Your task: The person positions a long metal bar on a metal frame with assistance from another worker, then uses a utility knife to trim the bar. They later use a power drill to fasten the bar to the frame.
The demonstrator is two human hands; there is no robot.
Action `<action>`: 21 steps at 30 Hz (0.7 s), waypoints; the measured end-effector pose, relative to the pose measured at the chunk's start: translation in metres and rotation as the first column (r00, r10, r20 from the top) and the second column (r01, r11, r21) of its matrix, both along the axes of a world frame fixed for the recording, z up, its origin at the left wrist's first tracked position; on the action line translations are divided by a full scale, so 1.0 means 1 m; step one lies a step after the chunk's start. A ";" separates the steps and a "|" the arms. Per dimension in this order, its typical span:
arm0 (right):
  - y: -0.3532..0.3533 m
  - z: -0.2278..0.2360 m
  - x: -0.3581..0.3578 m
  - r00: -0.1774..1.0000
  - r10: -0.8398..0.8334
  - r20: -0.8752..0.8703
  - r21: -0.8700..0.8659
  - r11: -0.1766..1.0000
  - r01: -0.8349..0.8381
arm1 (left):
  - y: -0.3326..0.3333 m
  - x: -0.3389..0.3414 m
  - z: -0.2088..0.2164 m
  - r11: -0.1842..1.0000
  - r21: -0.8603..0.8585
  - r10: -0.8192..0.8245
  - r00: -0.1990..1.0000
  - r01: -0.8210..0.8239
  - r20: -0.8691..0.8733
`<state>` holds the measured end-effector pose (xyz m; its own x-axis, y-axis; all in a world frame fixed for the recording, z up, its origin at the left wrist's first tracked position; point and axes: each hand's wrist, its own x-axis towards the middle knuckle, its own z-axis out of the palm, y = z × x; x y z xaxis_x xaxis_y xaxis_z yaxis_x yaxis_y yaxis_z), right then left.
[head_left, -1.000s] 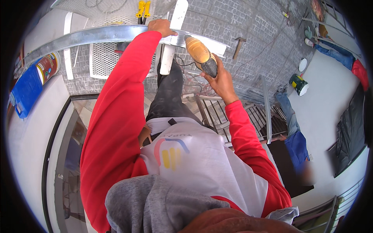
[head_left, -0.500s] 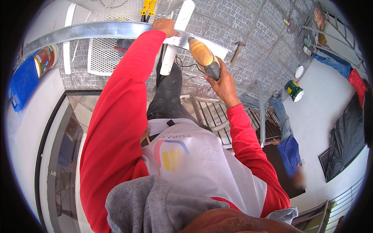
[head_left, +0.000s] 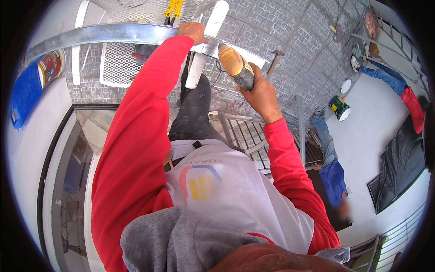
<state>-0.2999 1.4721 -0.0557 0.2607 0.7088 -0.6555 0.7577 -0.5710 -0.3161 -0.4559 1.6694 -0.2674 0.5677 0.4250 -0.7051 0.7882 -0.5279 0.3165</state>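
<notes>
A long silvery metal channel [head_left: 99,34] lies crosswise in front of me, over a white metal-mesh chair [head_left: 121,63] and its white armrest [head_left: 198,68]. My left hand [head_left: 193,32] is closed over the channel near its right end, fingers wrapped on the edge. In my right hand [head_left: 262,94] is a yellow and black power drill [head_left: 233,61], gripped by its dark part. The front end of the drill reaches the channel just right of my left hand; whether it touches cannot be made out. Yellow-handled snips [head_left: 172,10] rest on the mesh beyond the channel.
A hammer [head_left: 274,63] and thin cables lie on the paving [head_left: 308,43]. Blue and brown containers [head_left: 34,93] stand at left. Rightward are a green bucket [head_left: 340,108], a slatted metal frame [head_left: 253,138], black sheeting [head_left: 398,163] and two other people [head_left: 333,179].
The drill has shifted slightly left, its front end closer to the channel. My left hand keeps its hold. The person in red at the far right has moved a little.
</notes>
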 end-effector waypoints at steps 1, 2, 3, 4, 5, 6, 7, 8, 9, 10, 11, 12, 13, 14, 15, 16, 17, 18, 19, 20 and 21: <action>0.002 0.001 -0.001 1.000 0.013 0.017 -0.028 1.000 -0.013 | 0.000 0.000 0.000 1.000 -0.003 -0.005 1.000 0.005 0.012; 0.003 0.002 -0.002 1.000 0.009 0.015 -0.027 1.000 -0.009 | 0.000 -0.001 0.000 1.000 -0.006 -0.009 1.000 0.009 0.022; 0.005 0.004 -0.003 1.000 0.005 0.015 -0.026 1.000 -0.004 | 0.000 -0.002 0.000 1.000 -0.008 -0.014 0.999 0.014 0.031; 0.006 0.005 -0.005 1.000 -0.002 0.017 -0.024 1.000 0.002 | 0.000 -0.003 0.000 1.000 -0.003 -0.020 0.999 0.020 0.034; 0.007 0.006 -0.005 1.000 -0.002 0.019 -0.031 1.000 0.002 | 0.000 -0.003 0.000 1.000 0.001 -0.028 0.999 0.028 0.038; 0.008 0.007 -0.005 1.000 -0.002 0.021 -0.037 0.999 0.003 | 0.000 -0.003 0.000 0.999 0.003 -0.039 0.998 0.039 0.040; 0.009 0.008 -0.005 1.000 -0.003 0.023 -0.044 0.999 0.004 | 0.000 -0.003 0.000 0.999 0.006 -0.042 0.998 0.041 0.037; 0.011 0.009 -0.005 1.000 0.004 0.025 -0.048 0.999 -0.003 | 0.000 -0.003 0.000 0.999 0.005 -0.047 0.998 0.047 0.031; 0.012 0.009 -0.005 1.000 0.010 0.026 -0.052 0.999 -0.009 | 0.001 -0.002 0.000 0.999 0.005 -0.054 0.998 0.054 0.027; 0.013 0.010 -0.005 0.999 0.017 0.032 -0.058 0.998 -0.016 | 0.000 -0.002 0.000 0.999 0.002 -0.054 0.998 0.054 0.021; 0.015 0.011 -0.004 0.999 0.028 0.035 -0.051 0.998 -0.026 | 0.000 -0.001 0.000 0.999 -0.001 -0.054 0.998 0.054 0.018; 0.017 0.011 -0.004 0.998 0.040 0.043 -0.045 0.998 -0.038 | 0.000 -0.001 0.000 0.998 -0.006 -0.057 0.998 0.057 0.012; 0.020 0.011 -0.004 0.997 0.051 0.053 -0.049 0.998 -0.049 | 0.001 -0.001 0.000 0.999 -0.011 -0.051 0.999 0.052 0.003; 0.022 0.011 -0.003 0.997 0.062 0.053 -0.051 0.997 -0.059 | 0.001 -0.001 0.000 0.999 -0.018 -0.049 0.999 0.049 -0.009; 0.025 0.012 -0.003 0.996 0.074 0.055 -0.064 0.995 -0.070 | 0.001 -0.001 -0.001 0.999 -0.024 -0.048 0.999 0.047 -0.022; 0.027 0.013 -0.002 0.995 0.086 0.057 -0.077 0.994 -0.082 | 0.002 0.000 -0.001 0.999 -0.025 -0.042 0.999 0.041 -0.021; 0.028 0.013 -0.002 0.995 0.078 0.054 -0.087 0.994 -0.073 | 0.002 0.000 -0.002 0.999 -0.025 -0.038 0.999 0.038 -0.020; 0.028 0.014 -0.005 0.996 0.068 0.052 -0.098 0.993 -0.062 | 0.002 0.000 -0.003 0.999 -0.026 -0.037 0.999 0.036 -0.020; 0.027 0.015 -0.008 0.997 0.057 0.050 -0.111 0.993 -0.051 | 0.001 0.001 -0.003 0.999 -0.026 -0.031 0.999 0.031 -0.020; 0.027 0.014 -0.011 0.995 0.075 0.060 -0.109 0.992 -0.068 | 0.002 0.001 -0.004 0.999 -0.025 -0.025 0.999 0.025 -0.021; 0.025 0.013 -0.015 0.993 0.092 0.071 -0.108 0.991 -0.084 | 0.001 0.001 -0.004 0.999 -0.025 -0.022 1.000 0.021 -0.021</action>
<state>-0.3145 1.4970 -0.0426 0.2517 0.6599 -0.7079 0.8259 -0.5278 -0.1983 -0.4551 1.6706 -0.2718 0.5612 0.3950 -0.7273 0.7835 -0.5368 0.3130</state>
